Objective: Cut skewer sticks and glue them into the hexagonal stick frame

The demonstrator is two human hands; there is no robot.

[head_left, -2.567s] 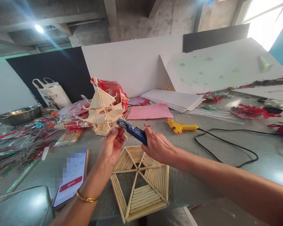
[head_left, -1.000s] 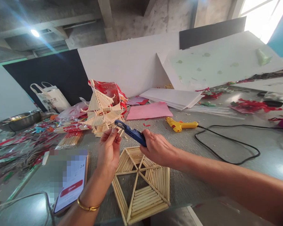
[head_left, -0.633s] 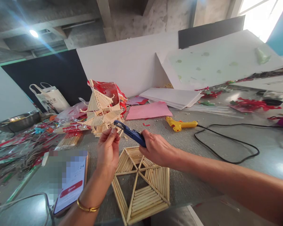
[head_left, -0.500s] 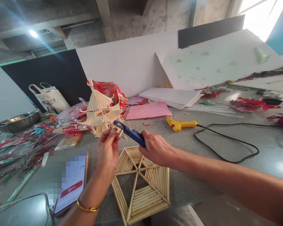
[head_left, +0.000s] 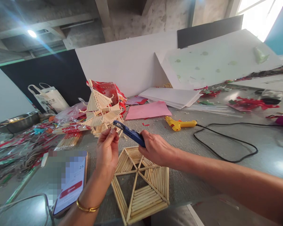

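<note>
My right hand (head_left: 155,147) is wrapped round a blue pliers-like tool (head_left: 131,134), which slants up and left. The tool's narrow tip reaches my left hand (head_left: 108,144), whose thumb and fingers are pinched together there. What the left fingers hold, if anything, is too small to make out. Below both hands a hexagonal frame of wooden sticks (head_left: 149,201) lies flat on the table. Rows of sticks fill most of its triangular sections, while one at the lower left is mostly unfilled. Behind the left hand stands a tiered stick pagoda (head_left: 99,103) with a pointed roof.
A yellow glue gun (head_left: 181,123) lies to the right, its black cord (head_left: 226,160) looped on the table. By my left forearm is a phone (head_left: 70,185). Pink paper (head_left: 148,110) and white sheets (head_left: 171,95) lie farther back. Packaged sticks and scraps (head_left: 16,150) crowd the left.
Both hands and the blue tool hold nearly the same pose. On the phone screen the visible digits go from 24 to 25. The whole view shifts very slightly.
</note>
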